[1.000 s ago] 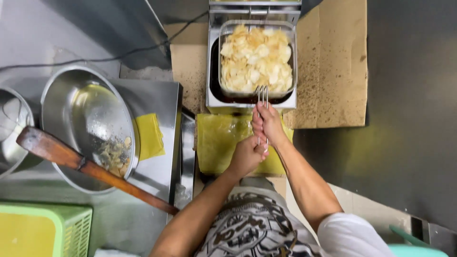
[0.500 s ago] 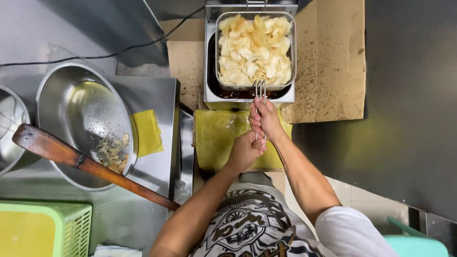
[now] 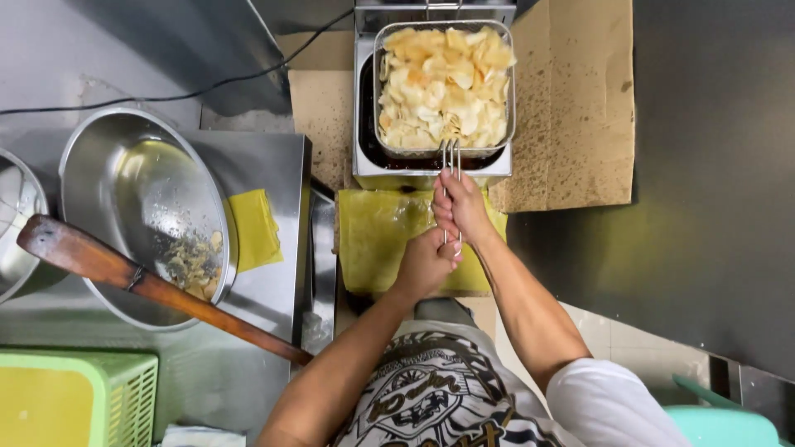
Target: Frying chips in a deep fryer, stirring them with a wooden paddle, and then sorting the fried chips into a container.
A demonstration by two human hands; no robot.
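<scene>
Both hands, left hand [image 3: 426,263] and right hand [image 3: 460,207], clenched on the wire handle [image 3: 450,161], fry basket [image 3: 445,87] of chips raised over the fryer [image 3: 364,161]; likely draining, next needs a steady lift clear.

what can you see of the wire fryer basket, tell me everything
The fryer basket is a rectangular silver wire-mesh basket heaped with pale yellow chips. It sits in the steel fryer above dark oil. Its thin wire handle runs toward the person, gripped by the right hand and the left hand behind it.
</scene>
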